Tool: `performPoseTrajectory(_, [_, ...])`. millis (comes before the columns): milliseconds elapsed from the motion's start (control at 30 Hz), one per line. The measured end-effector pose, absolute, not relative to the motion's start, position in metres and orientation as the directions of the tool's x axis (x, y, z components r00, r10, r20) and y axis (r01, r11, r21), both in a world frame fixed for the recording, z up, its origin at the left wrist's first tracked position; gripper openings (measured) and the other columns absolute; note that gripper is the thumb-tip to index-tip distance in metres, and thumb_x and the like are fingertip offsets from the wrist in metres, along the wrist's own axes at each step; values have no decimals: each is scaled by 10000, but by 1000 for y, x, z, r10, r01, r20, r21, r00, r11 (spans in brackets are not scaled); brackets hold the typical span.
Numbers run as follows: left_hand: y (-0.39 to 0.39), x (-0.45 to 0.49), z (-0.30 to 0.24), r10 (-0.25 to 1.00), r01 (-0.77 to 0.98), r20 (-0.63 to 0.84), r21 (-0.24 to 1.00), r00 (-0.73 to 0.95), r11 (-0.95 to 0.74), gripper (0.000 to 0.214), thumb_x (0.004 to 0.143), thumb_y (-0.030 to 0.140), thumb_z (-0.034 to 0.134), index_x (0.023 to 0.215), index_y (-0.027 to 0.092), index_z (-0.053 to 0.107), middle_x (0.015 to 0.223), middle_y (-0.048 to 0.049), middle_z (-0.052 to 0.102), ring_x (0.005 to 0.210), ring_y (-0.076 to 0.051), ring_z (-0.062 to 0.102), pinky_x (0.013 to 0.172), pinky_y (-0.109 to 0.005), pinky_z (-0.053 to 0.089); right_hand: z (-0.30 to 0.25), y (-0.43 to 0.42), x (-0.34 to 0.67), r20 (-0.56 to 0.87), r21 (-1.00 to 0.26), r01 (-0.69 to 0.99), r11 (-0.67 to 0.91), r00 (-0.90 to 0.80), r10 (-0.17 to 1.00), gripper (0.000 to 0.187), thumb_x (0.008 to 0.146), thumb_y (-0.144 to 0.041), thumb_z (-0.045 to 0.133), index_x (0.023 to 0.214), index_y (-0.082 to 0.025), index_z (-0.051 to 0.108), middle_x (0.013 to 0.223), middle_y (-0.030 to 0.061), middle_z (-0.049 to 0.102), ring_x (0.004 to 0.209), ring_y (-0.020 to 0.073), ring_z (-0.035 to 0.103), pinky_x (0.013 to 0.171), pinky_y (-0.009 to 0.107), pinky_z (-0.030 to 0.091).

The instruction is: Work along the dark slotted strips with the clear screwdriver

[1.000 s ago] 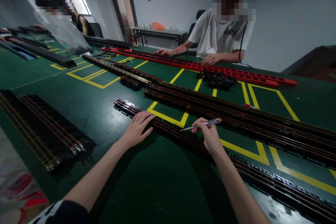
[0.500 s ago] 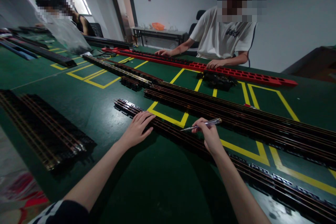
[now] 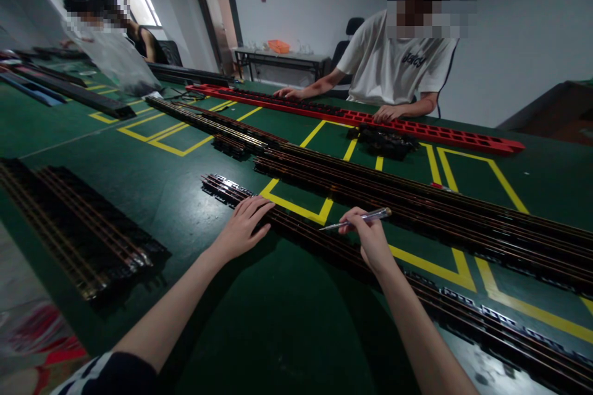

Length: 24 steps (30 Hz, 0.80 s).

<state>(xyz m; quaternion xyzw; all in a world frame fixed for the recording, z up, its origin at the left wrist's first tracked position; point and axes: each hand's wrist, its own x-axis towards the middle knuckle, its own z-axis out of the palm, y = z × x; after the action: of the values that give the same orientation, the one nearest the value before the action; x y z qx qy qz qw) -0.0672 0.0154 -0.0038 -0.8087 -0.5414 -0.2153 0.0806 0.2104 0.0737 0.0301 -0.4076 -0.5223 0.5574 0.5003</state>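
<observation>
A long black strip with copper-coloured rods (image 3: 301,227) lies slantwise in front of me on the green table. My left hand (image 3: 248,222) rests on it near its far left end, fingers stretched out and holding nothing. In my right hand (image 3: 364,231) is a slim screwdriver with a clear handle (image 3: 377,215), pinched between thumb and fingers. Its thin metal shaft points left and down over the strip; I cannot tell whether the tip touches it. Part of the strip is hidden under my right hand and forearm.
More black rod strips (image 3: 407,197) lie side by side beyond mine, and others (image 3: 78,228) at the left. Across the table a co-worker (image 3: 398,62) has both hands on a long red frame (image 3: 319,112). Near it sits a black pile of parts (image 3: 388,142). Yellow tape (image 3: 301,213) marks the tabletop.
My hands and the screwdriver have hardly moved. Across the table, the co-worker's hand at the right has slid slightly to the right along the red frame.
</observation>
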Motion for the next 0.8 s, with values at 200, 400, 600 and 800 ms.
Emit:
performPoseTrajectory(200, [16, -68, -4, 836, 908, 436, 93, 332, -409, 409, 919, 289, 401, 1320, 222, 355, 1292, -91, 478, 1242, -252, 398, 1056, -490, 340, 29, 74, 210, 70, -990, -135, 48, -160, 985, 152, 640, -271, 584, 515, -191, 613, 477, -20, 570, 468, 113, 539, 515, 237, 450])
performPoseTrajectory(400, [16, -68, -5, 840, 910, 432, 94, 327, -403, 413, 916, 288, 405, 1321, 223, 357, 1293, -90, 477, 1246, -252, 394, 1059, -490, 337, 30, 73, 210, 71, -990, -134, 49, -167, 983, 153, 646, -271, 586, 518, -191, 609, 490, -16, 572, 476, 117, 539, 525, 247, 457])
performPoseTrajectory(600, [16, -68, -5, 842, 910, 430, 102, 325, -403, 413, 917, 291, 400, 1323, 229, 357, 1290, -86, 481, 1243, -253, 401, 1058, -494, 337, 29, 73, 210, 70, -990, -136, 48, -168, 983, 150, 646, -268, 583, 522, -191, 616, 487, -16, 575, 480, 118, 544, 525, 244, 457])
performPoseTrajectory(800, [16, -68, -4, 850, 910, 418, 113, 321, -399, 429, 916, 292, 401, 1338, 242, 338, 1302, -92, 475, 1250, -265, 398, 1053, -510, 336, 30, 73, 210, 81, -989, -136, 58, -167, 983, 153, 650, -256, 578, 516, -193, 616, 485, -18, 572, 470, 112, 534, 521, 238, 457])
